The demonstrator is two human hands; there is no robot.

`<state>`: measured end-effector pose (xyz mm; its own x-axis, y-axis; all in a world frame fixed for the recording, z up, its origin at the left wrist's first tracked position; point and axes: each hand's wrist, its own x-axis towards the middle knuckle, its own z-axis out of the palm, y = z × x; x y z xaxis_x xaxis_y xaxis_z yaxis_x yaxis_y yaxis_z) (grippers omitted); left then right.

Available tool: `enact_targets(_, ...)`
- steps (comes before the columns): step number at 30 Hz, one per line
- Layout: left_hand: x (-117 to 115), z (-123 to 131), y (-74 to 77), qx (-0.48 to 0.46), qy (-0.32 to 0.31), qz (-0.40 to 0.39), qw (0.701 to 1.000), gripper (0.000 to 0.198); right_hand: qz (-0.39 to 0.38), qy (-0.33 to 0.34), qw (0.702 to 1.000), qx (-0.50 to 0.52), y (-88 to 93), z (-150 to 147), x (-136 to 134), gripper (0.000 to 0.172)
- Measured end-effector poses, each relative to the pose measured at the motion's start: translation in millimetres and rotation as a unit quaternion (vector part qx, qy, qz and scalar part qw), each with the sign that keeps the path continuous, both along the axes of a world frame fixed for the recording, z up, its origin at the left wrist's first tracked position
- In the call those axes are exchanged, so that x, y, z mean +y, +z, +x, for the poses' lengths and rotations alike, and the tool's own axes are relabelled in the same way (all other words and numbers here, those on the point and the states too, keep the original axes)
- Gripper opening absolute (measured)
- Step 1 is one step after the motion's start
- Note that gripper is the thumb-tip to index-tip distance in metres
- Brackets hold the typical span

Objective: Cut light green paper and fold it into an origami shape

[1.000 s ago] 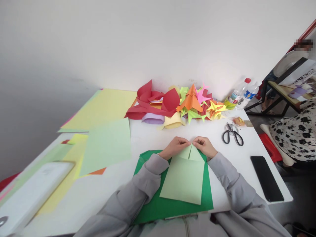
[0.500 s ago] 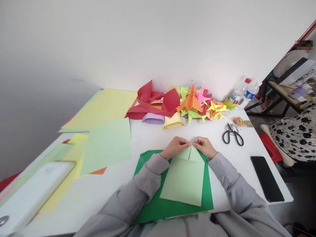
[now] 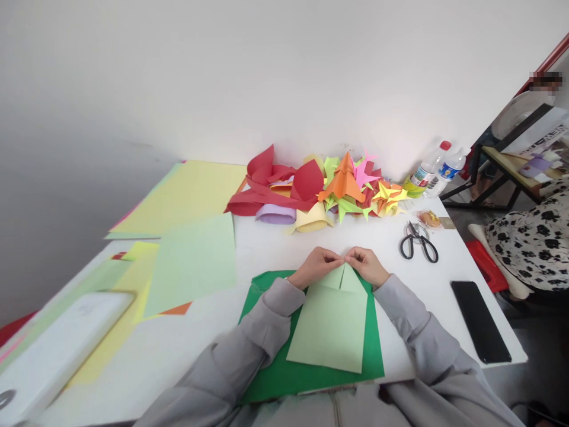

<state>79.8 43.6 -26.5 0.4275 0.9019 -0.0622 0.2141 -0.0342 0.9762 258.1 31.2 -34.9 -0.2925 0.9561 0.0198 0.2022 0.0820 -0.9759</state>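
Note:
A pale green sheet of paper [image 3: 331, 329] lies in front of me, its two upper corners folded inward to a point at the far end. The folded edges meet along a narrow slit in the middle. My left hand [image 3: 316, 265] pinches the tip from the left, thumb and fingers pressed together. From the right, my right hand [image 3: 367, 265] pinches the same tip, its fingertips almost touching the left ones. Beneath the paper is a larger dark green sheet [image 3: 271, 379], resting on the white table [image 3: 200, 356].
Folded paper shapes, among them an orange plane [image 3: 345, 181] and red pieces [image 3: 267, 201], pile up by the wall. Scissors [image 3: 418, 242], a black phone [image 3: 480, 321] and plastic bottles [image 3: 429, 169] are at right. Coloured sheets [image 3: 195, 261] and a white device [image 3: 66, 350] lie left. A person [image 3: 528, 237] sits at right.
Hardly anything differs. Both hands keep their pinch at the paper's tip, and the view has shifted very slightly.

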Motion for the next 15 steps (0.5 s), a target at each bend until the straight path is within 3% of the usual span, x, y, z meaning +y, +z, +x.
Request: enact_targets(15, -0.5, -1.8, 5.3, -0.018, -0.012, -0.03, 0.999, 0.024, 0.018, -0.022, 1.0, -0.011, 3.3, -1.0, -0.6, 0.035)
